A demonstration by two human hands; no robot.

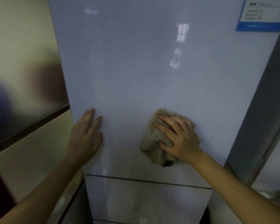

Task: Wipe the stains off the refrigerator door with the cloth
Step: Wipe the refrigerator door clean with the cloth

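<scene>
The glossy pale refrigerator door point(136, 70) fills the middle of the head view. My right hand point(179, 136) presses a crumpled beige cloth point(153, 143) flat against the door's lower right part, fingers spread over it. My left hand point(86, 135) rests flat on the door near its left edge, fingers together and pointing up, holding nothing. No stains stand out on the shiny surface, which only shows window reflections.
A blue-and-white label point(262, 13) is stuck at the door's upper right. A seam point(145, 181) separates this door from a lower door point(144, 202). Tiled wall point(23, 78) lies to the left; the grey refrigerator side point(262, 110) is on the right.
</scene>
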